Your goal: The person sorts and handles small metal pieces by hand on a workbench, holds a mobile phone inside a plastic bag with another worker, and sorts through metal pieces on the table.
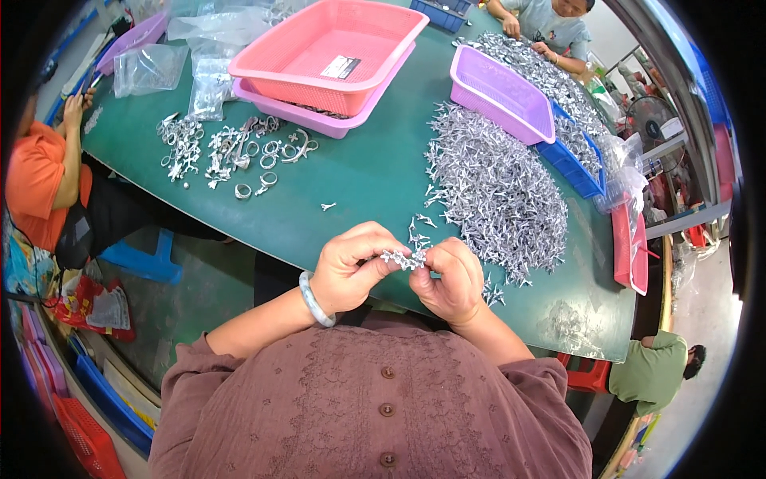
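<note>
Both my hands meet over the near edge of the green table (295, 231). My left hand (351, 265), with a pale bangle (317, 299) on its wrist, pinches one side of a knobbly silver-grey metal piece (401, 259). At its other side, the closed fingers of my right hand (451, 278) grip the same piece; its exact kind is too small to make out. A few small forked metal parts (419, 227) lie just beyond my fingers. To the right spreads a large heap of similar grey parts (499, 188).
Pink baskets (327, 48) stand stacked at the back, with ring-shaped metal pieces (242, 190) in front. A purple basket (503, 94) and a blue tray (576, 164) border the heap. Co-workers sit at the far side (550, 32) and left (44, 172).
</note>
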Available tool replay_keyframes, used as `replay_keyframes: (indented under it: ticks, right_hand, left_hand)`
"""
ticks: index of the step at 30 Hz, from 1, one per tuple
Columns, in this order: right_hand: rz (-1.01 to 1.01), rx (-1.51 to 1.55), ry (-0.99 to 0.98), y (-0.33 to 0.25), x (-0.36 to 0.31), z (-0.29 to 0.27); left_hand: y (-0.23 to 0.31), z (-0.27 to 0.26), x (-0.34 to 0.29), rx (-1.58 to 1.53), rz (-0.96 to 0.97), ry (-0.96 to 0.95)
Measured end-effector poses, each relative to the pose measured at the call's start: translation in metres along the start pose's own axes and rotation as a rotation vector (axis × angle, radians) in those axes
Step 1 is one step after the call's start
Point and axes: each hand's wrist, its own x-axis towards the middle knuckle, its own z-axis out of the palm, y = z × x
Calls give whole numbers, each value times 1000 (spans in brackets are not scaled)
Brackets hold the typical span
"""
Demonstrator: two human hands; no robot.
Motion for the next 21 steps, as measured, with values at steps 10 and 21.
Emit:
replay_keyframes:
  ticks: [10,21]
  right_hand:
    - [-52,-16,31,-2,4,0]
    - [243,-112,-57,15,-6,20]
  left_hand:
    - [5,-9,-1,-14,-42,25]
    - [-9,-14,5,344,-148,51]
